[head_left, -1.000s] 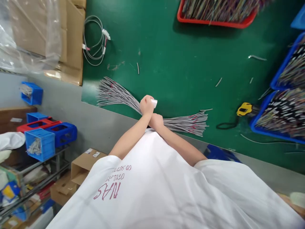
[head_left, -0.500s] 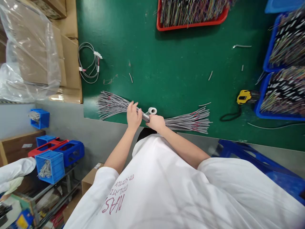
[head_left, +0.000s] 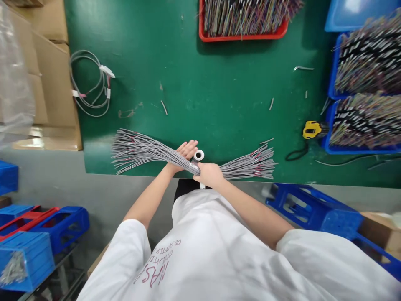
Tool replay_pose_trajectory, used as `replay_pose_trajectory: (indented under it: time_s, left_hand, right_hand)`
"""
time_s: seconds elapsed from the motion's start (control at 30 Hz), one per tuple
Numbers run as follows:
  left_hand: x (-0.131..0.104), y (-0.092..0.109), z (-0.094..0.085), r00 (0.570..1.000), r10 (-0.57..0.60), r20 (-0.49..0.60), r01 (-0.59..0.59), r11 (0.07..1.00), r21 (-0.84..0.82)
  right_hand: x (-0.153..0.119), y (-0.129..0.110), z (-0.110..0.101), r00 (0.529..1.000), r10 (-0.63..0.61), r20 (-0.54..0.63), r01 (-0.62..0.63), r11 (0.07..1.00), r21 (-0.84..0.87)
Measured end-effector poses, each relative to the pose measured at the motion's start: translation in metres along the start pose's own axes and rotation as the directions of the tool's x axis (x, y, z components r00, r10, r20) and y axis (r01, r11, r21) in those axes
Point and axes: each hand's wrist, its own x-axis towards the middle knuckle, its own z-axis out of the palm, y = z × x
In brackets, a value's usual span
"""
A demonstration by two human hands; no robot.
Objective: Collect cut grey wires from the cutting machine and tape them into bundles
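Note:
A bundle of thin grey cables (head_left: pixel 147 151) lies along the table's front edge, its ends fanned out on both sides with some red marks. My right hand (head_left: pixel 211 174) is closed round its middle. Just left of that grip, clear shiny film (head_left: pixel 194 168) is wrapped about the cables. A small white-cored roll (head_left: pixel 199 155) stands beside the wrap, just beyond my right hand. My left hand (head_left: pixel 185 151) is open beneath the bundle, fingers stretched out flat towards the roll, with the cables crossing over the palm.
A red tray (head_left: pixel 244 38) of wires is at the back; blue trays (head_left: pixel 332 144) of wires stand at right beside a yellow tape measure (head_left: pixel 312 130). A coiled cable (head_left: pixel 90 113) lies left near cardboard (head_left: pixel 56 100). Cable offcuts (head_left: pixel 164 107) dot the green table (head_left: pixel 219 96).
My left hand has gone from gripping the bundle from above to lying open under it. My right hand keeps its hold. The view has shifted to the right.

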Motion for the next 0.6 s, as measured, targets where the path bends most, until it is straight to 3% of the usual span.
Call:
replay_pose_trajectory:
  time_s: [0.07,0.13,0.23,0.37,0.43,0.5,0.6]
  left_hand:
    - [0.013,-0.005,0.006,0.992,0.127,0.005,-0.126,0.988,-0.094]
    - [0.021,-0.005,0.011,0.991,0.132,0.034,-0.123,0.971,-0.206]
    - [0.024,0.0,0.013,0.992,0.021,0.128,0.028,0.929,-0.37]
    - [0.004,0.02,-0.004,0.961,-0.13,0.243,0.237,0.84,-0.488]
    - [-0.014,0.037,-0.014,0.905,-0.259,0.336,0.413,0.722,-0.555]
    - [-0.031,0.058,-0.018,0.812,-0.43,0.394,0.583,0.566,-0.583]
    - [-0.046,0.091,-0.012,0.629,-0.729,0.269,0.716,0.409,-0.566]
  right_hand:
    - [-0.001,0.001,-0.001,1.0,0.001,0.011,-0.001,1.0,0.012]
    - [-0.003,0.003,-0.002,1.0,0.005,0.013,-0.005,1.0,0.028]
    - [-0.007,0.006,-0.005,0.999,0.002,0.032,-0.004,0.998,0.06]
    - [-0.011,0.008,-0.013,0.995,0.012,0.096,-0.021,0.996,0.085]
    - [-0.011,0.01,-0.016,0.993,0.015,0.118,-0.023,0.997,0.073]
    - [-0.011,0.011,-0.018,0.992,0.002,0.127,-0.01,0.998,0.062]
    - [-0.009,0.016,-0.017,0.993,-0.018,0.117,0.009,0.997,0.077]
